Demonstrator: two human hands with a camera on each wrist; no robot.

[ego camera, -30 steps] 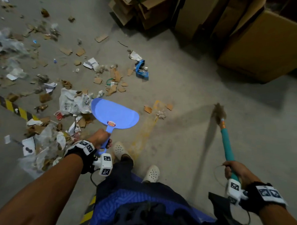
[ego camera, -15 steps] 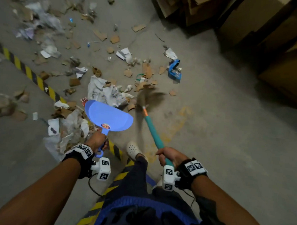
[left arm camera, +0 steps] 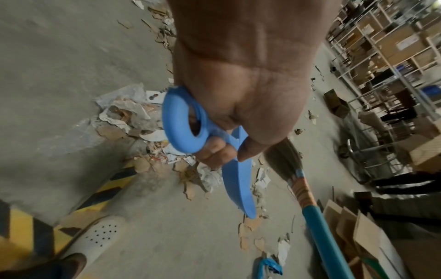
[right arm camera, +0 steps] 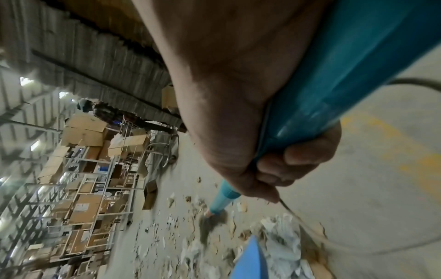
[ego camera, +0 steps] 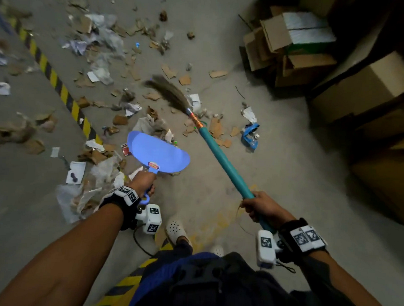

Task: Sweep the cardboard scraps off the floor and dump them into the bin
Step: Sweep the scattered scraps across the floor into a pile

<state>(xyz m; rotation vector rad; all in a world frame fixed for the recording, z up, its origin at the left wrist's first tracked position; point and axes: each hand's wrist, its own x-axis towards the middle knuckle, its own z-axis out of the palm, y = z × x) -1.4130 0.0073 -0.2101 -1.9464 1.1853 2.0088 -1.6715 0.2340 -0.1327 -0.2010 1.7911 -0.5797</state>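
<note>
The left hand (ego camera: 142, 181) has its fingers wrapped round the handle of a blue dustpan (ego camera: 158, 153), thumb pressed along the grip just ahead of the ring at its end. The pan's flat blade points away from the person, over the near edge of the litter. The right hand (ego camera: 261, 207) is curled tight round the teal shaft of a broom (ego camera: 216, 151), with a thin dark loop of cord hanging by the knuckles. The shaft slants up and left past the right side of the dustpan, and its brown bristles (ego camera: 168, 89) are among the scraps beyond the pan; they are blurred, so whether they touch the concrete floor (ego camera: 276, 170) is hard to say.

Cardboard scraps (ego camera: 217, 127) lie thick beyond and to the left of the dustpan, mixed with crumpled paper and clear plastic (ego camera: 98, 171). A yellow-and-black hazard stripe (ego camera: 60, 88) runs diagonally left of the dustpan, under part of the heap. A blue plastic piece (ego camera: 251, 135) lies right of the broom shaft. Stacked cardboard boxes (ego camera: 291, 50) crowd the floor far right of the dustpan, and a white perforated shoe (ego camera: 177, 229) stands just behind it. Metal shelving (left arm camera: 386, 56) loaded with cartons shows in the wrist views.
</note>
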